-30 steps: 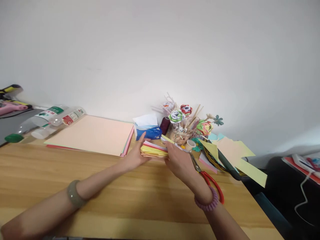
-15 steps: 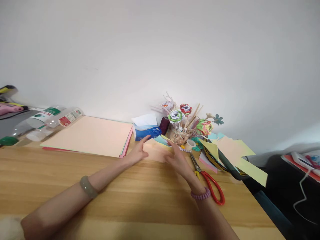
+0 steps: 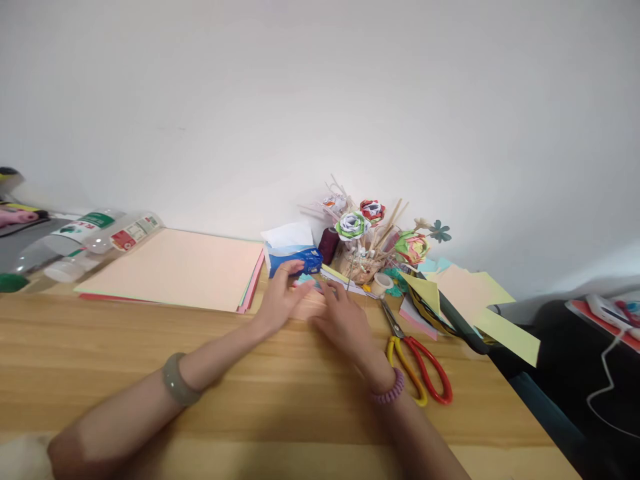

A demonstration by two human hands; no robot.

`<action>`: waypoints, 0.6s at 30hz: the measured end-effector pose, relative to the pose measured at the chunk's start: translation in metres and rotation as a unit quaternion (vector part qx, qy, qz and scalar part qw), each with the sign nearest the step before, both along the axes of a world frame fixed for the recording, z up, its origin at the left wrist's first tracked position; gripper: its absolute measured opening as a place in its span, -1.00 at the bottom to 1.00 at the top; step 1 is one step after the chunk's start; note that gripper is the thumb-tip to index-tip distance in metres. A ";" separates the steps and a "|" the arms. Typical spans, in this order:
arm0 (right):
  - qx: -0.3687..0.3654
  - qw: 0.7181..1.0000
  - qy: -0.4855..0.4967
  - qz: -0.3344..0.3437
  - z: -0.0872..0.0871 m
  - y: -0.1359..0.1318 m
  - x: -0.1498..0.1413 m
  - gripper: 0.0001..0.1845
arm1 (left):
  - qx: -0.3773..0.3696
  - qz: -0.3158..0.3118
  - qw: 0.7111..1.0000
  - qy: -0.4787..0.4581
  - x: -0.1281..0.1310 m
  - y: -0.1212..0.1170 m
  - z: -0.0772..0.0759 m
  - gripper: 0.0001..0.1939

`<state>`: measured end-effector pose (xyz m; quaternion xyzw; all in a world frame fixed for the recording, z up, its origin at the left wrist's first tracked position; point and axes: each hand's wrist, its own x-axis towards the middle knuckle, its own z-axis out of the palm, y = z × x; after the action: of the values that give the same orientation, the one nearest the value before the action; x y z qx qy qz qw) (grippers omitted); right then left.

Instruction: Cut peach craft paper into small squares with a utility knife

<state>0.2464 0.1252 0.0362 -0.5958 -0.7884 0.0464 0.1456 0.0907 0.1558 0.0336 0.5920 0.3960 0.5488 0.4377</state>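
Both hands have drawn closer together since half a second ago, and the scissors now lie with their handles spread wider. At the centre of the frame the left hand (image 3: 281, 299) and right hand (image 3: 341, 319) rest flat, fingers loose and gripping nothing, on a small peach paper sheet (image 3: 309, 305) lying on the table (image 3: 125, 347). Just behind the left hand stands a blue tissue pack (image 3: 293, 259); behind the right, a pot of paper flowers (image 3: 361, 250) and a tape roll (image 3: 383, 283) crowd the far edge. Red and yellow scissors (image 3: 417, 357) lie open just right of the right wrist, and past them loose coloured papers (image 3: 470, 300) overhang the table's right edge. Toward centre left lies a large paper stack (image 3: 175, 269), with plastic bottles (image 3: 85, 237) at far left. Bare wood stretches wide across the lower frame, open around both forearms.
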 end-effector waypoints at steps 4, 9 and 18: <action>-0.004 1.000 -0.012 -0.004 0.000 0.000 -0.002 -0.24 | 0.092 0.051 0.987 0.121 0.004 -0.002 0.005 -0.71; 0.000 1.000 -0.007 0.008 -0.002 0.001 0.002 -0.11 | 0.039 0.081 0.991 0.102 -0.009 0.011 -0.020 -0.64; 0.008 0.999 0.009 0.050 -0.001 0.000 0.004 -0.17 | -0.046 -0.029 0.998 0.029 0.000 0.015 -0.036 -0.48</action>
<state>0.2500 0.1249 0.0351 -0.5542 -0.8162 0.0530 0.1546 0.0906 0.1705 -0.0021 0.5985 0.4157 0.4996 0.4684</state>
